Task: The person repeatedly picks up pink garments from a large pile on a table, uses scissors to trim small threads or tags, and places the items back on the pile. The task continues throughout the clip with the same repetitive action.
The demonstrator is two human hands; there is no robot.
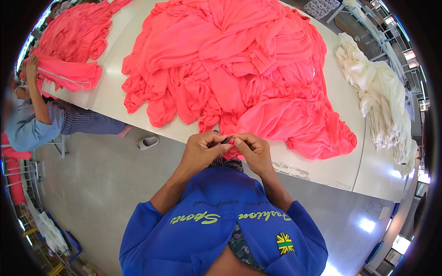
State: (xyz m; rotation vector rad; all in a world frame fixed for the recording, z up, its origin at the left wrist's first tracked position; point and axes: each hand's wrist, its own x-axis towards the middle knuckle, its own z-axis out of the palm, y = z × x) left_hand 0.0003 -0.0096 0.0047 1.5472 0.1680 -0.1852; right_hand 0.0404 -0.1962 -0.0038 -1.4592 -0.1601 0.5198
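A large heap of coral-pink gathered fabric lies on the white table in front of me, its lower part hanging to the near edge. My left hand holds a small dark tool, perhaps thread snips, between thumb and fingers, against the cloth. Close on its right, my right hand pinches a bit of the same pink fabric between thumb and forefinger. The two sets of fingertips almost meet at the table's edge. The tool's exact shape is partly hidden by the fingers.
At the left, a co-worker's hand holds pink cloth with a white cord beside a second pink pile. Cream fabric drapes over the table's right end. A grey slipper lies on the floor beside the table.
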